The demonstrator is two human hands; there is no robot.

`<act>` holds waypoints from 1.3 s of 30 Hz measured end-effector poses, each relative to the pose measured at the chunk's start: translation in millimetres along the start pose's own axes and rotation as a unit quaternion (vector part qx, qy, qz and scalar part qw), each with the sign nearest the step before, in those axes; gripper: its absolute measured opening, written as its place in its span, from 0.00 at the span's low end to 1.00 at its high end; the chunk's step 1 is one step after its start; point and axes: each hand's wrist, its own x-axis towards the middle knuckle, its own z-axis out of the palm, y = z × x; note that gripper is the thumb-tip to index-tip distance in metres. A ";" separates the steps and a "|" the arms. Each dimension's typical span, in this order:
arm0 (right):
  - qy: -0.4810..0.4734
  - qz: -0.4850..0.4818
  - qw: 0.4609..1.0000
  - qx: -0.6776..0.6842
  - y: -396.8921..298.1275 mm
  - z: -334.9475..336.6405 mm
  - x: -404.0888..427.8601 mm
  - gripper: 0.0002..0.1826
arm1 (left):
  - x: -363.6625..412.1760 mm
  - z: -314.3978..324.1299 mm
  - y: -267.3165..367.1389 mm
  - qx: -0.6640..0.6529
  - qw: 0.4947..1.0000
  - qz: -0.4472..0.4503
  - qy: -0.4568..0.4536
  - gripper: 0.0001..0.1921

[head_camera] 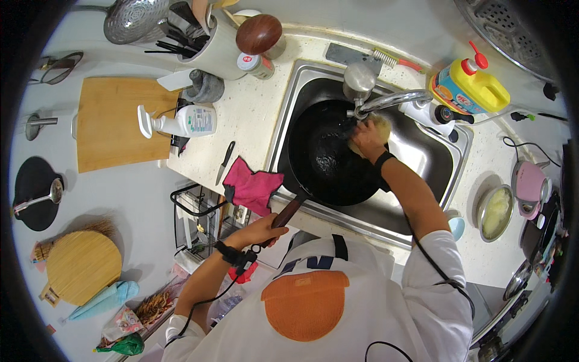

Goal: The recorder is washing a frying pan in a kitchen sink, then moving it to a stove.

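A black wok [323,181] rests tilted in the stainless steel sink [418,156], with some wet, shiny patches inside it. My left hand [258,233] is closed around its dark wooden handle [287,213], which sticks out over the sink's front edge. At the wok's right side, my right hand [367,139] presses a yellowish scrubbing pad [382,128], probably loofah, against the inner wall. The chrome faucet [398,96], with a round metal filter at its end, hangs right above that hand. Fingertips of the right hand are partly hidden.
A pink cloth [253,183] lies left of the sink beside a small knife [225,163]. Further left stand a white spray bottle [194,121] and a stone mortar [210,88]. A yellow detergent bottle [491,92] and a scrub brush [386,58] sit behind the sink; a metal bowl [507,226] is at right.
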 end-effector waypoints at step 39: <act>0.054 0.472 0.771 0.425 -30.3 -12.2 31.9 0.26 | -4.9 -16.0 19.8 -0.534 0.833 -0.017 -0.143 0.21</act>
